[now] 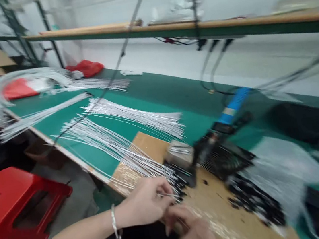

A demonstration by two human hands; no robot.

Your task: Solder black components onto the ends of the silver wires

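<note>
My left hand (144, 201), with a bracelet on its wrist, is closed in a pinch on a thin white wire (168, 194) above the front edge of the bench. Just beside it, my right hand (191, 228) has its fingers curled inward; motion blurs them, and what they grip is hidden. Beyond the hands lies a loose bundle of white wires (121, 146), its near ends tipped with small black pieces (179, 181). A second white wire bundle (137, 113) rests farther back. The cardboard sheet (151, 145) sits under the nearer bundle.
A blue-handled tool (233, 106) stands behind a greyish block (179, 152). Small black parts (255, 201) lie at the right near a clear plastic bag (284, 168). More wires (45, 114) lie at the left. A red stool (17, 204) stands on the floor; a shelf (177, 26) crosses above.
</note>
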